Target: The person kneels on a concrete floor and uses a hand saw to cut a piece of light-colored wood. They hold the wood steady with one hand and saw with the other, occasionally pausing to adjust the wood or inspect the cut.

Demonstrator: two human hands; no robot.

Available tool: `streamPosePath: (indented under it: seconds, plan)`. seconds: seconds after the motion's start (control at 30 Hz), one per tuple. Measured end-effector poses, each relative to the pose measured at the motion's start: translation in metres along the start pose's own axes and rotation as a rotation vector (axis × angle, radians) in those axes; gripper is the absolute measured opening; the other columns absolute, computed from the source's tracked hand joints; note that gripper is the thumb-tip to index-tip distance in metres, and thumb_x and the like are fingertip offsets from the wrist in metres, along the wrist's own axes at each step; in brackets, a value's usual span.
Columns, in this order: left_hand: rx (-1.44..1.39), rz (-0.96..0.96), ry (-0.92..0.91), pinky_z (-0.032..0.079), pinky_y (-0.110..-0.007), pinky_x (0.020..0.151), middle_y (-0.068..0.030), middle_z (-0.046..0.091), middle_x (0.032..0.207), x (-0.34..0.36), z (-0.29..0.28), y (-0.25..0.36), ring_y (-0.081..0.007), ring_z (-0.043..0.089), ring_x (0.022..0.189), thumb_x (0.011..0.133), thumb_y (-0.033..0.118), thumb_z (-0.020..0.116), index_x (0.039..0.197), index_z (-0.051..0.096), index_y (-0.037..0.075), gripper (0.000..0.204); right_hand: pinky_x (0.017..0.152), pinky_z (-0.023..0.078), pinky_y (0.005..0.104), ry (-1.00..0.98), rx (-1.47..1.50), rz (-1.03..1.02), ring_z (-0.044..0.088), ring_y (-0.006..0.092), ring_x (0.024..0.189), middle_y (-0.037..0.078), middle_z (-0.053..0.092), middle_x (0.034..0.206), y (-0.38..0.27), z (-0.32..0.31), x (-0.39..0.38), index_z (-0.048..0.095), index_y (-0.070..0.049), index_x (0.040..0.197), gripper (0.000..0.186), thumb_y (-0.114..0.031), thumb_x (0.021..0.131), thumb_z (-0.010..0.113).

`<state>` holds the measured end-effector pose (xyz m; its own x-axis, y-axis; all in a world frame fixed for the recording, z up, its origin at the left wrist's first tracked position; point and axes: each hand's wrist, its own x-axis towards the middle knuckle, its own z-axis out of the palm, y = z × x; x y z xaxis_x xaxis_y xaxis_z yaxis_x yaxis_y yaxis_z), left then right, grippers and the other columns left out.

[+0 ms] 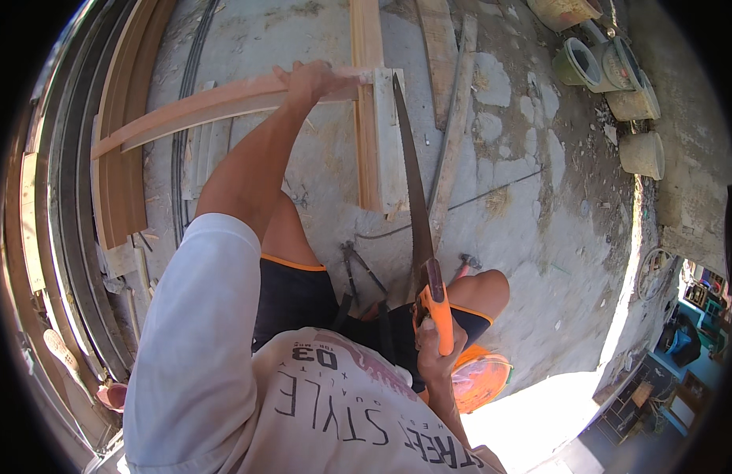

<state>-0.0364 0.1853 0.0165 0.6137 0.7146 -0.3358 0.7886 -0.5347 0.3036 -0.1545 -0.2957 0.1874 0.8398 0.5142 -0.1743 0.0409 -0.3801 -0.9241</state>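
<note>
My right hand [440, 347] is closed around the orange handle of a hand saw [414, 182]. Its long toothed blade points away from me, and the tip lies by the end of a pale wooden block [390, 142]. With my left arm stretched out, my left hand [307, 82] grips a long wooden board [216, 104] from above. The board runs leftward and ends near the block, where it rests across a reddish timber [367, 158]. Whether the saw teeth touch the wood, I cannot tell.
Stacked planks [117, 182] and dark metal lengths [73, 197] lie along the left. Loose boards [453, 118] stretch beyond the saw. A hammer [467, 262] and pincers [362, 272] lie near my legs. Several buckets [642, 155] line the right wall; an orange tub [480, 379] sits beside me.
</note>
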Motion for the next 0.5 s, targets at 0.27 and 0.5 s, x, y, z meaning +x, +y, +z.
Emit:
streamPosePath:
  seconds: [0.27, 0.5]
  plan:
    - [0.001, -0.009, 0.052, 0.001, -0.078, 0.118, -0.0192, 0.076, 0.12, 0.002, 0.002, -0.001, -0.0462, 0.045, 0.145, 0.067, 0.094, 0.066, 0.114, 0.08, 0.007, 0.099, 0.057, 0.037, 0.0322, -0.043, 0.054, 0.206, 0.043, 0.0079, 0.066, -0.001, 0.052, 0.069, -0.041, 0.066, 0.181, 0.063, 0.006, 0.088, 0.038, -0.028, 0.104, 0.066]
    - [-0.001, -0.012, -0.073, 0.001, -0.078, 0.119, -0.018, 0.074, 0.126, -0.001, -0.011, 0.001, -0.043, 0.045, 0.147, 0.066, 0.095, 0.066, 0.121, 0.078, 0.007, 0.105, 0.062, 0.042, 0.027, -0.011, 0.073, 0.211, 0.052, 0.0072, 0.069, -0.001, 0.057, 0.072, -0.029, -0.003, -0.006, 0.071, 0.006, 0.109, 0.033, -0.026, 0.103, 0.066]
